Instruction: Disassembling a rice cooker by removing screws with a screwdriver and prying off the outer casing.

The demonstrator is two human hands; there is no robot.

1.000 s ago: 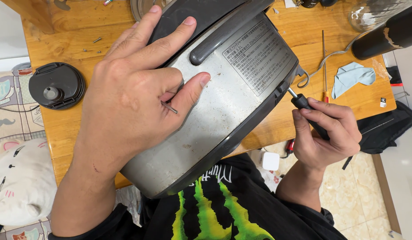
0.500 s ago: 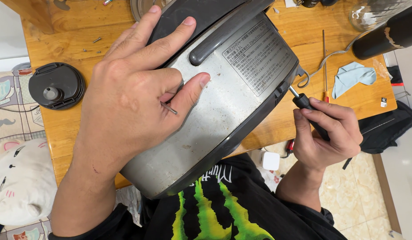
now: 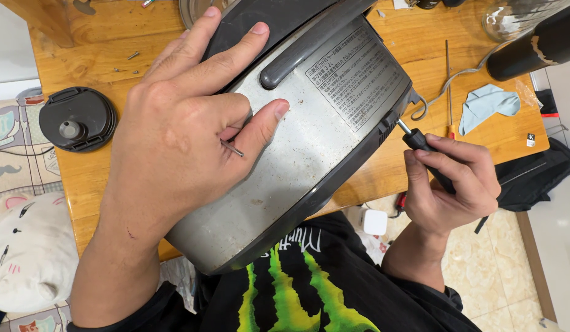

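The rice cooker (image 3: 297,141) lies tipped over at the near edge of the wooden surface (image 3: 94,178), its grey underside turned up toward the camera and part of it hanging over the person's lap. The left hand (image 3: 174,135) lies flat on that underside with the fingers spread across it, while 1 small screw (image 3: 234,148) is pinched between 2 of them near the thumb. The right hand (image 3: 454,184) has its fingers wrapped tight around the black handle of a screwdriver (image 3: 423,150), whose metal tip meets the dark rim of the cooker on its right side. A round black lid (image 3: 77,118) sits on the surface to the left, well apart from the cooker, and a few loose screws (image 3: 132,56) lie near the far left corner. A pale blue cloth (image 3: 488,104) and a thin red-handled tool (image 3: 448,86) rest to the right. The likely trouble here: the tip could slip out of its seat if the push is off-line, scraping the rim or jabbing the other hand. The cooker rests partly off the edge, so a hard shove could roll it into the lap. The pinched screw could also drop to the floor if the left fingers shift
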